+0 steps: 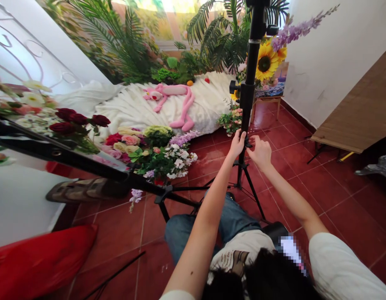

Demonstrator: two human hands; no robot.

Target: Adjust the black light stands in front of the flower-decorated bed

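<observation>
A black tripod light stand (pixel 248 93) rises upright in front of me, its legs spread on the floor. My left hand (pixel 237 144) is wrapped round its pole, low down near the leg collar. At the same height, my right hand (pixel 260 152) has its fingers bent and pinched at a small black knob (pixel 248 143) on the pole's right side. The fingertips partly cover that knob. Higher on the pole sits another black clamp knob (pixel 233 87), which neither hand touches.
A second black stand (pixel 111 171) slants across the left. Artificial flowers (pixel 158 154) line a white draped cloth (pixel 127 104) bearing a pink plush toy (pixel 177 93). Sunflowers (pixel 265 62) stand behind the pole. A brown board (pixel 358 96) leans at right; red fabric (pixel 39 262) lies at lower left.
</observation>
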